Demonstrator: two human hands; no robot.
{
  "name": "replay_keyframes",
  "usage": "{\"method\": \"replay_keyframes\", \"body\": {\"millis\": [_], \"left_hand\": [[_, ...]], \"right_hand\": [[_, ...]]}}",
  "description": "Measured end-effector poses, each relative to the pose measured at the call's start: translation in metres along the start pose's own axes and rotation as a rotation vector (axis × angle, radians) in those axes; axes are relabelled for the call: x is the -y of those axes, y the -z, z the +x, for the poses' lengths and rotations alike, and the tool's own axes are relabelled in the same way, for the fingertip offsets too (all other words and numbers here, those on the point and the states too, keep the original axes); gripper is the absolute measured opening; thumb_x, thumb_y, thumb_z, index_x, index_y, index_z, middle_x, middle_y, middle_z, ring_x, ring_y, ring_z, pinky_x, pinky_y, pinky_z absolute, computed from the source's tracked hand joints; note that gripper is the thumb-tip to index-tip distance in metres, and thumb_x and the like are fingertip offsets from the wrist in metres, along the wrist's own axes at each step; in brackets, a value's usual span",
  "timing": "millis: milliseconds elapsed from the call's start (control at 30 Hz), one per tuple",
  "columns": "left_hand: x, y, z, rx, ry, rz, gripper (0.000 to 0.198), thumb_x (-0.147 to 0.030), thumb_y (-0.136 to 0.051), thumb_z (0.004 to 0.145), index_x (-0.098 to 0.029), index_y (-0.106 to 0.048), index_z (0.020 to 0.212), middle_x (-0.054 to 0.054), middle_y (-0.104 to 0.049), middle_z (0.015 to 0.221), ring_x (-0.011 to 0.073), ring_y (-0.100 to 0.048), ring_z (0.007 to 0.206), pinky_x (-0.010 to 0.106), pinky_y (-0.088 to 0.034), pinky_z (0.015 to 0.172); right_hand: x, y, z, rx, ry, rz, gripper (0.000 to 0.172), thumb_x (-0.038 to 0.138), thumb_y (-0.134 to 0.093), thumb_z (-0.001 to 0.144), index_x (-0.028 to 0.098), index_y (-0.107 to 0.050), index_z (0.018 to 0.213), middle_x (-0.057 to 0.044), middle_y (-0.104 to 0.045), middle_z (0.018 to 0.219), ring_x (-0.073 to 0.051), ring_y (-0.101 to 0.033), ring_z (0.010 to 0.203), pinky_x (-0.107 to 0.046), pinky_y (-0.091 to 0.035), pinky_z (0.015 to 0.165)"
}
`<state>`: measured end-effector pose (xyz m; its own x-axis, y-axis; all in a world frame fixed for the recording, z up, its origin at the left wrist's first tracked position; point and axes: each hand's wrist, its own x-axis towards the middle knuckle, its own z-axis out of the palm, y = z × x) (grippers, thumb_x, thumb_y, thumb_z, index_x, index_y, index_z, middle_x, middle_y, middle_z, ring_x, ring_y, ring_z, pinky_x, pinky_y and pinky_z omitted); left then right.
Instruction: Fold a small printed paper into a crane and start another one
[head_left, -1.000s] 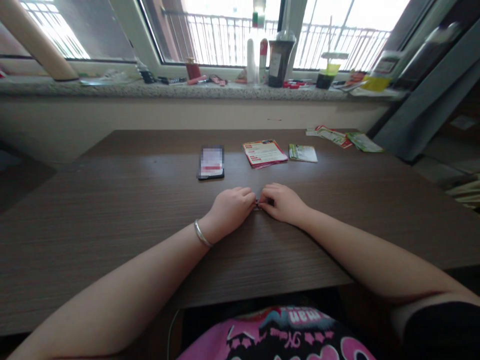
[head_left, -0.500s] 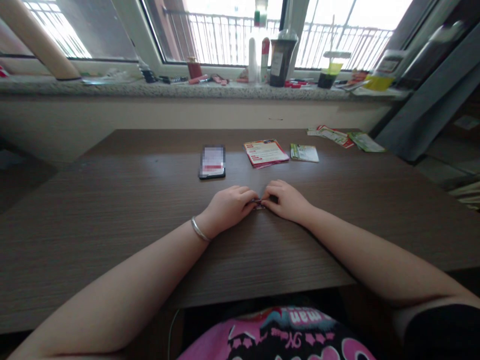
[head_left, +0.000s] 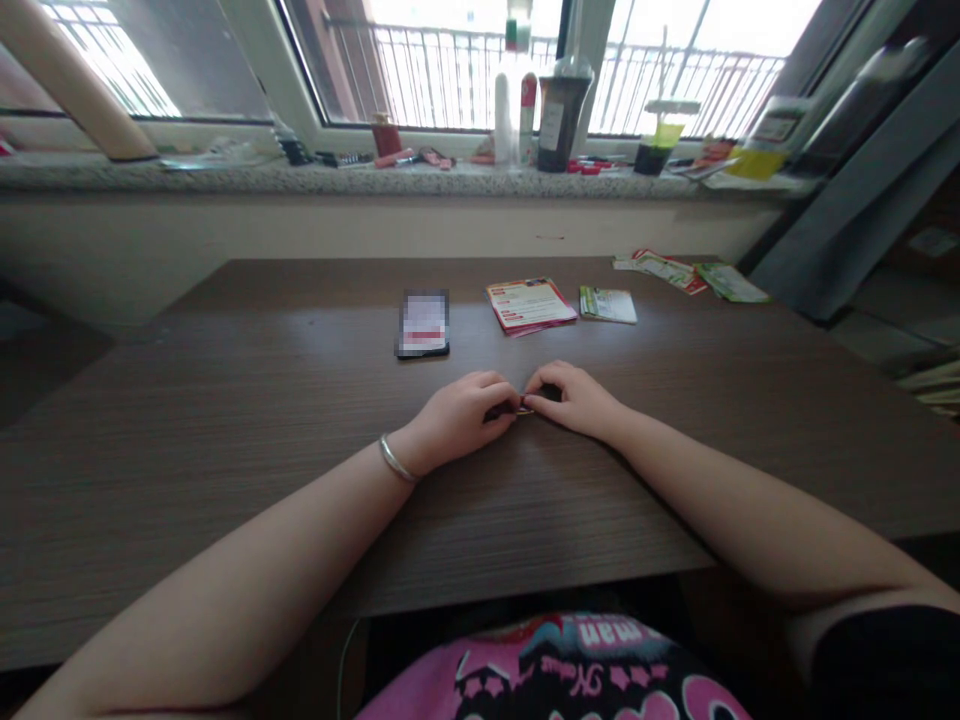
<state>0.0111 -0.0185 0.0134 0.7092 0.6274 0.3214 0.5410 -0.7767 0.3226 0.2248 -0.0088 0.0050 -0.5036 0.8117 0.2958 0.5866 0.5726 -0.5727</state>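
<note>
My left hand [head_left: 474, 408] and my right hand [head_left: 571, 396] meet over the middle of the table, fingertips almost touching. Both pinch a small thin item [head_left: 525, 408] from either side, low above the tabletop or resting on it. Just a narrow light edge of it shows, and the fingers cover the rest, so its kind cannot be made out. Beyond my left hand lies a phone [head_left: 424, 325] with a lit, blurred screen. A stack of printed cards [head_left: 531, 304] lies past my fingertips, and a smaller green and white stack [head_left: 607, 305] is to its right.
Loose colourful packets [head_left: 671, 271] lie at the far right corner of the brown table [head_left: 247, 400]. Behind it, the stone windowsill [head_left: 450, 180] carries a dark lidded cup [head_left: 561, 120], bottles and small items. A grey curtain [head_left: 847, 190] hangs at the right.
The fingers of both hands have shifted slightly around the small item, and less of it shows between them. The phone and card stacks stay where they were.
</note>
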Motion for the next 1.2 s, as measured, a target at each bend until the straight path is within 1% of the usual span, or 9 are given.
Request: {"method": "replay_keyframes", "body": {"millis": [67, 200, 400, 567, 667, 833, 1000, 1133, 1200], "left_hand": [[0.0, -0.001, 0.0, -0.022, 0.017, -0.049, 0.009, -0.022, -0.055, 0.085, -0.019, -0.061, 0.091, 0.004, -0.061, 0.092, 0.0161, -0.056, 0.086, 0.029, -0.046, 0.077], [0.001, -0.002, 0.002, -0.051, 0.053, -0.119, 0.008, -0.022, -0.056, 0.084, -0.019, -0.062, 0.088, 0.002, -0.064, 0.086, 0.0151, -0.057, 0.082, 0.028, -0.045, 0.075], [-0.002, 0.001, 0.003, -0.027, 0.187, -0.1, 0.013, -0.028, -0.056, 0.085, -0.018, -0.064, 0.086, 0.002, -0.067, 0.083, 0.015, -0.058, 0.076, 0.027, -0.044, 0.069], [-0.002, 0.001, 0.003, -0.039, 0.15, -0.036, 0.013, -0.028, -0.056, 0.086, -0.018, -0.064, 0.085, 0.003, -0.066, 0.08, 0.0157, -0.058, 0.076, 0.027, -0.044, 0.068], [0.001, -0.001, 0.003, -0.046, 0.145, -0.002, 0.013, -0.027, -0.055, 0.087, -0.017, -0.064, 0.087, 0.004, -0.067, 0.082, 0.0168, -0.059, 0.078, 0.029, -0.045, 0.071], [0.006, -0.006, 0.003, -0.059, 0.065, -0.003, 0.011, -0.026, -0.057, 0.087, -0.018, -0.064, 0.089, 0.006, -0.067, 0.095, 0.018, -0.06, 0.091, 0.033, -0.047, 0.084], [0.006, -0.008, 0.003, -0.057, 0.056, 0.027, 0.012, -0.026, -0.057, 0.087, -0.018, -0.065, 0.087, 0.006, -0.068, 0.091, 0.018, -0.061, 0.089, 0.033, -0.048, 0.085], [0.004, -0.008, 0.003, -0.08, 0.012, 0.034, 0.013, -0.025, -0.056, 0.087, -0.017, -0.066, 0.09, 0.008, -0.065, 0.104, 0.0179, -0.06, 0.094, 0.033, -0.049, 0.087], [0.003, -0.008, 0.003, -0.073, -0.009, 0.051, 0.013, -0.024, -0.055, 0.088, -0.016, -0.066, 0.09, 0.008, -0.065, 0.104, 0.0175, -0.06, 0.093, 0.032, -0.049, 0.087]], "right_hand": [[0.001, 0.0, -0.001, 0.008, -0.051, 0.09, 0.01, 0.027, -0.059, 0.082, 0.018, -0.063, 0.084, -0.002, -0.069, 0.08, -0.016, -0.061, 0.08, -0.031, -0.044, 0.077], [0.003, 0.001, -0.003, -0.002, -0.118, 0.231, 0.018, 0.025, -0.057, 0.082, 0.019, -0.058, 0.099, 0.001, -0.071, 0.078, -0.014, -0.064, 0.074, -0.028, -0.045, 0.076], [0.008, 0.005, -0.006, -0.012, -0.11, 0.192, 0.018, 0.033, -0.058, 0.081, 0.019, -0.061, 0.092, 0.001, -0.07, 0.07, -0.012, -0.061, 0.064, -0.025, -0.044, 0.066], [0.007, 0.002, -0.003, -0.016, -0.009, 0.049, 0.014, 0.033, -0.063, 0.08, 0.019, -0.065, 0.078, 0.001, -0.064, 0.065, -0.012, -0.056, 0.063, -0.024, -0.041, 0.064], [0.003, 0.0, 0.0, -0.031, 0.046, -0.032, 0.015, 0.033, -0.064, 0.08, 0.018, -0.067, 0.078, 0.0, -0.06, 0.066, -0.012, -0.052, 0.062, -0.024, -0.039, 0.061], [-0.005, -0.002, 0.001, 0.0, 0.101, -0.125, 0.011, 0.03, -0.066, 0.08, 0.019, -0.067, 0.077, -0.002, -0.065, 0.078, -0.015, -0.056, 0.076, -0.027, -0.039, 0.073], [-0.001, 0.0, 0.0, -0.01, 0.114, -0.298, 0.016, 0.036, -0.064, 0.082, 0.021, -0.066, 0.077, -0.003, -0.067, 0.08, -0.018, -0.056, 0.082, -0.031, -0.033, 0.077], [0.008, 0.002, -0.001, -0.018, 0.143, -0.432, 0.014, 0.034, -0.063, 0.083, 0.021, -0.065, 0.078, -0.003, -0.067, 0.083, -0.02, -0.054, 0.086, -0.033, -0.032, 0.079], [0.011, 0.003, -0.002, -0.015, 0.156, -0.475, 0.013, 0.033, -0.062, 0.083, 0.021, -0.065, 0.078, -0.004, -0.067, 0.084, -0.021, -0.053, 0.087, -0.034, -0.032, 0.081]]}}
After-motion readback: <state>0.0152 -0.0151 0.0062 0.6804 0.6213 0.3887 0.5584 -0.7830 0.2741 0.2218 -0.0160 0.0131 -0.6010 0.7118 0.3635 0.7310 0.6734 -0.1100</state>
